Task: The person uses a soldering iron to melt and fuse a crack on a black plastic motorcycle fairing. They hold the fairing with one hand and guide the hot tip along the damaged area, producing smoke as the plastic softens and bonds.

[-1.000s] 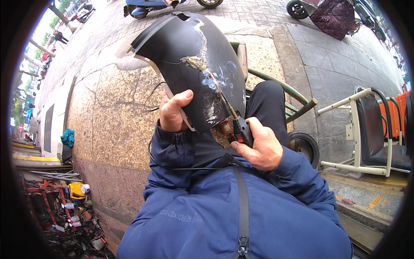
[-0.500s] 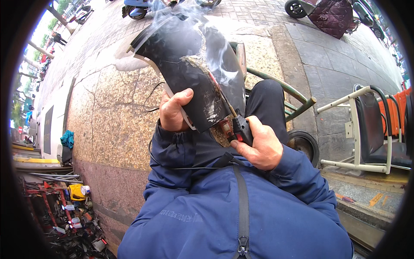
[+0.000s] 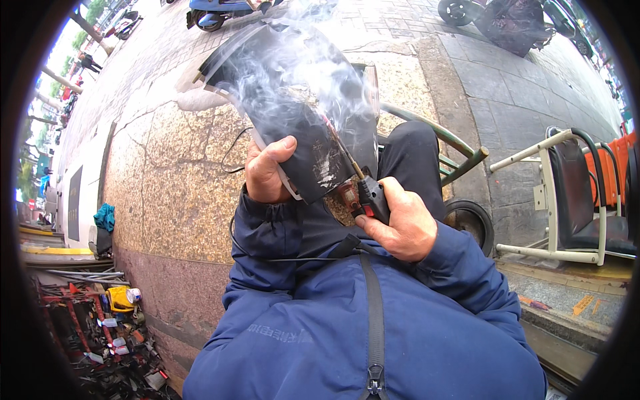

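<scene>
Smoke (image 3: 287, 73) blurs upper black panel (image 3: 301, 148), tip of soldering iron (image 3: 375, 200); left hand (image 3: 269, 172) grips panel, right hand (image 3: 407, 223) clasps iron.

Head: one view is given here, shot from the left of two fisheye cameras worn side by side.
Jacket (image 3: 300, 360): looked down on steeply from just above, its front is spread across the lower middle.
Left hand (image 3: 269, 173) and right hand (image 3: 405, 225): both are caught close up, near the centre, from the wearer's side.
Street paving (image 3: 513, 107): farther off, it is taken in along the top, ahead of the knees.
Chair (image 3: 576, 197): it is pushed toward the right rim, where straight edges are bent.
</scene>
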Demonstrator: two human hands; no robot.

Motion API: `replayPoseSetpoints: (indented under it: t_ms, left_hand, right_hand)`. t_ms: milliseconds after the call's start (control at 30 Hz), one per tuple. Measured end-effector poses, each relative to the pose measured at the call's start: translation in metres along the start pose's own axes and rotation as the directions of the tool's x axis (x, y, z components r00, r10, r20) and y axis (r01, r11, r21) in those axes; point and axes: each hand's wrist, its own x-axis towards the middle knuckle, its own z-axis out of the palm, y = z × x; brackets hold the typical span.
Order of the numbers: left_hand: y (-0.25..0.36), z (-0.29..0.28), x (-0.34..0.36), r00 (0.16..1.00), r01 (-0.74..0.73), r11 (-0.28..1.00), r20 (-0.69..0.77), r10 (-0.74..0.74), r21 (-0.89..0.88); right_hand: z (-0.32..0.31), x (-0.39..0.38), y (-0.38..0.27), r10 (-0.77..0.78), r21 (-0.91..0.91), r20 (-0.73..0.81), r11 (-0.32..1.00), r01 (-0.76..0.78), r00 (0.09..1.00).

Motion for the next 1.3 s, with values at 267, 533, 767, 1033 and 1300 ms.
replayPoseSetpoints:
  t_ms: [267,533,767,1033,1300]
  left_hand:
    - [0.0067,0.0105,-0.0019,1.0,0.011,0.999,-0.02,-0.01,0.05]
    - [0.0049,0.0083,-0.0004,1.0,-0.019,0.999,0.021,0.019,0.032]
    - [0.0035,0.0031,0.0026,1.0,0.013,1.0,0.025,-0.013,0.017]
    - [0.0062,0.0044,0.0009,1.0,0.003,1.0,0.031,-0.003,-0.004]
    - [0.0076,0.0065,0.0006,0.999,-0.019,1.0,0.034,0.018,0.009]
  right_hand:
    - [-0.0017,-0.0016,-0.0046,-0.029,0.024,-0.024,0.999,0.03,0.999]
    - [-0.004,0.0002,-0.008,0.022,0.0,-0.021,1.0,-0.022,1.0]
    - [-0.0021,0.001,-0.0057,-0.014,-0.014,-0.015,1.0,0.014,1.0]
    - [-0.0013,0.0009,-0.0079,-0.016,0.04,-0.05,0.999,0.018,0.999]
    - [-0.0021,0.0035,-0.0063,0.006,0.019,-0.041,1.0,-0.005,0.999]
